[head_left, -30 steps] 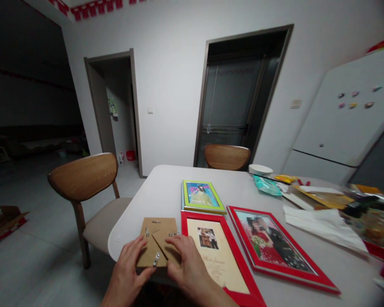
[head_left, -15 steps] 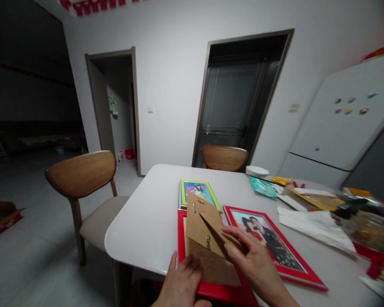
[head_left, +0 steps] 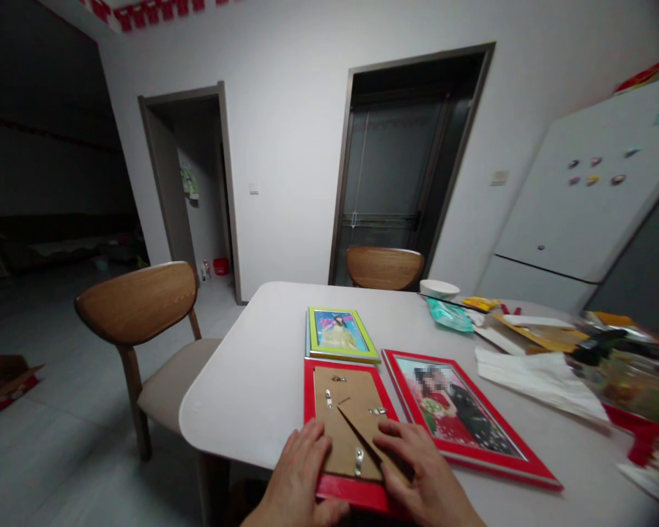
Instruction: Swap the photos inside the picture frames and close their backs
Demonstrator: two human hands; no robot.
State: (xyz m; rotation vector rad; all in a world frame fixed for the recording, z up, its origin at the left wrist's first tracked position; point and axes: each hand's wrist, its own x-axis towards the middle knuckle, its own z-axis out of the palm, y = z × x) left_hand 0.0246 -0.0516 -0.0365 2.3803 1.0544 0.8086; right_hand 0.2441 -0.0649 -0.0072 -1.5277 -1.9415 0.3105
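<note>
A red picture frame (head_left: 356, 496) lies face down at the table's near edge. Its brown backing board (head_left: 351, 432) sits flat within the red border, with metal clips and hangers on it and a stand flap partly raised. My left hand (head_left: 302, 472) grips the frame's lower left side, fingers along the board's left edge, thumb by the near edge. On the opposite side, my right hand (head_left: 417, 468) has its fingers closed on the board's right part, at the flap; its fingertips are partly hidden. Close by on the right is another red picture frame (head_left: 450, 410), photo side up.
A lime-green picture frame (head_left: 340, 333) lies beyond the red one. Farther right on the white table (head_left: 241, 380) are a white bowl (head_left: 439, 289), a teal packet (head_left: 449, 315), white paper (head_left: 538, 377) and assorted packaging. A wooden chair (head_left: 143, 300) stands at the left.
The backing board was tilted up over the red frame; it has come down flat inside the border. My left hand moved to the frame's left edge, and my right hand lowered with the board.
</note>
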